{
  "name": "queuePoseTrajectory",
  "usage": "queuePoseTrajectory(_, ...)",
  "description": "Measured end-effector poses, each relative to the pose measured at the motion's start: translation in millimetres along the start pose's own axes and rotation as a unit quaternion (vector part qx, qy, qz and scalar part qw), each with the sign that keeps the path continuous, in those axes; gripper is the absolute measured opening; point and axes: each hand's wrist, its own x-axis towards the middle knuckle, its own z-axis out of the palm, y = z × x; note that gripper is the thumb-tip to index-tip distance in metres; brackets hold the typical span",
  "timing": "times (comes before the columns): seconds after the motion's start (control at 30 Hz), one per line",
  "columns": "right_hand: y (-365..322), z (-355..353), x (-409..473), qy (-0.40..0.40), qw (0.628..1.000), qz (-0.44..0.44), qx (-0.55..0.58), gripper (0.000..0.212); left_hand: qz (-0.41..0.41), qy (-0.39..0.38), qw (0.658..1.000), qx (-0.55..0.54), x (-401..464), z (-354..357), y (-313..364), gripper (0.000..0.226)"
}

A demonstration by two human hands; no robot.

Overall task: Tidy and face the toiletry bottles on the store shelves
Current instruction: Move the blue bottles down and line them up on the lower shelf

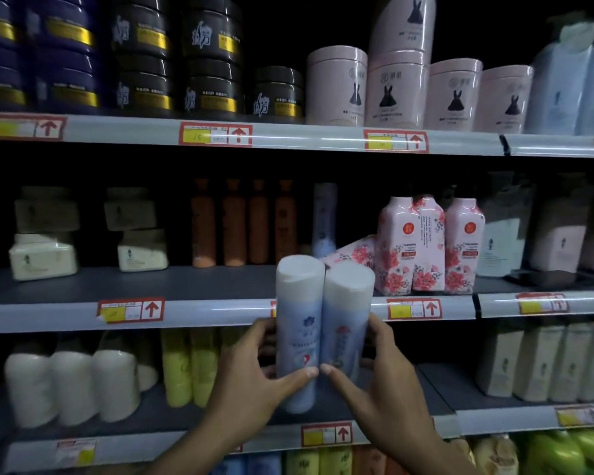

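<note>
Two tall pale-blue bottles with white caps stand upright side by side in front of the shelves, touching each other. My left hand (254, 375) grips the left blue bottle (299, 323) low on its body. My right hand (374, 375) grips the right blue bottle (347, 320) the same way. Their caps reach the front lip of the middle shelf (203, 311). Behind them on that shelf stands a third blue bottle (324, 221), and a pink floral bottle (352, 252) lies on its side.
Upright pink floral bottles (426, 245) stand right of the fallen one, orange bottles (244, 224) to the left. The top shelf holds dark jars (144, 56) and pink tubs (336, 87). White bottles (72, 385) and yellow bottles (186, 365) fill the lower shelf.
</note>
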Motion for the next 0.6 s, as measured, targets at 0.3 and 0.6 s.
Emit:
queuePoseTrajectory(0.3,41.2,21.7,-42.2,-0.075,0.994,0.083,0.02,0.085,-0.081,-0.044,0.996,-0.015,-31.4,16.8,-54.0,0.056)
queuePoseTrajectory(0.6,78.0,45.2,-56.4,-0.131,0.984,0.124,0.003,0.067,-0.146,-0.068,0.987,0.009,-33.2,34.3,-113.0,0.052)
